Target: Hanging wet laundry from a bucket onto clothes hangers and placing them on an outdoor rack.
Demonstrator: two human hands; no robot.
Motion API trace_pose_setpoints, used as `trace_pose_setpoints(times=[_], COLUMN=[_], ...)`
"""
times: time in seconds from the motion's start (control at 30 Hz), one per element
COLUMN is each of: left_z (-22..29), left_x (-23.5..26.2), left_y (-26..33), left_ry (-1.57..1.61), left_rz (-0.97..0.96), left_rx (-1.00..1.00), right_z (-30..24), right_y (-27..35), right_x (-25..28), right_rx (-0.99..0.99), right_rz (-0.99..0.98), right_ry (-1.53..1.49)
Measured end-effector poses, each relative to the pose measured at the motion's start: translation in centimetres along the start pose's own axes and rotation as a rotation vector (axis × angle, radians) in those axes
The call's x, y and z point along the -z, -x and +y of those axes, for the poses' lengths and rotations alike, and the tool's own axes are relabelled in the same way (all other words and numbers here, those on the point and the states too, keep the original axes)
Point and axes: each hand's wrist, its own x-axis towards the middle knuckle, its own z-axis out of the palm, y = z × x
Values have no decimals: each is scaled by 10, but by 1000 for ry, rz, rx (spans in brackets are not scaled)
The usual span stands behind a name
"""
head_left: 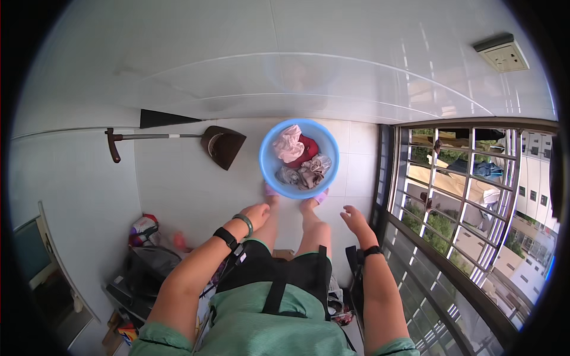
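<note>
A round light-blue plastic basin (266, 155) stands on the floor in front of my feet. Inside it lie a pale pink cloth (289, 144), a dark red garment (308, 151) and crumpled greyish-brown clothes (313, 172). My left hand (257, 213) hovers over my left leg, its fingers loosely bent and nothing seen in them. On that wrist are a green bangle (244, 224) and a black band (226, 238). To the right of my right knee, my right hand (352, 218) hangs with thumb and fingers apart, holding nothing. Neither hand touches the basin.
A long-handled brown dustpan (224, 146) lies left of the basin. Bags and other items (148, 261) are heaped at the lower left, near a doorway. A barred window (454, 178) runs along the right side. A wall socket (503, 53) sits at the upper right.
</note>
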Motion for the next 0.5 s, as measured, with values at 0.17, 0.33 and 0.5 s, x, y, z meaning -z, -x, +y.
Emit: trace_pose_setpoints(times=[0.17,0.33,0.5], left_z=[-13,-4,3], left_x=[-60,-120,-147], left_y=[-22,-30,-35], left_ry=[26,237,231], left_rz=[143,83,18], left_rx=[-93,-165,-109], right_z=[-40,-73,-73], right_y=[-84,-159,-224], right_x=[13,3,-40], right_rx=[89,97,305], right_rz=[-34,-152,-126], right_ry=[220,619,985])
